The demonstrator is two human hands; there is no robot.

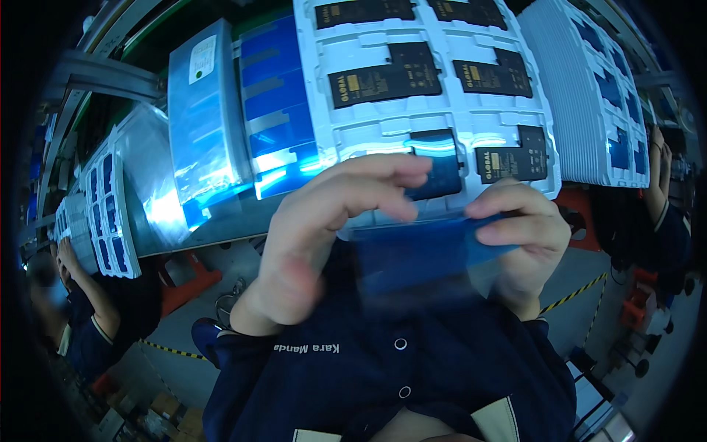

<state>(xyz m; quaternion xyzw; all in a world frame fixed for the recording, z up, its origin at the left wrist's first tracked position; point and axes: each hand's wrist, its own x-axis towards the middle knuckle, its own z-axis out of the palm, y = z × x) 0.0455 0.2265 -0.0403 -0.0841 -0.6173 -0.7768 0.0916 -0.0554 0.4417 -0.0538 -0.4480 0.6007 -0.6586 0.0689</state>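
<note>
My left hand (324, 228) and my right hand (523, 236) are raised close to the camera and hold a translucent blue film (420, 254) stretched between them. The right hand pinches the film's right end. The left hand curls its fingers over the film's left end. Just behind the hands lies a white moulded tray (442, 110) with flat black rectangular parts (383, 77) in its pockets. One part in the nearest row (440, 168) is covered in blue film. My dark blue jacket (398, 368) fills the lower middle.
A stack of white trays (589, 96) stands to the right, and a shiny blue wrapped pack (206, 125) to the left. More trays with blue pieces (103, 214) lie far left. Co-workers sit at the left (81, 309) and right (666, 199) edges. An orange stool (184, 283) and yellow-black floor tape (574, 295) show below.
</note>
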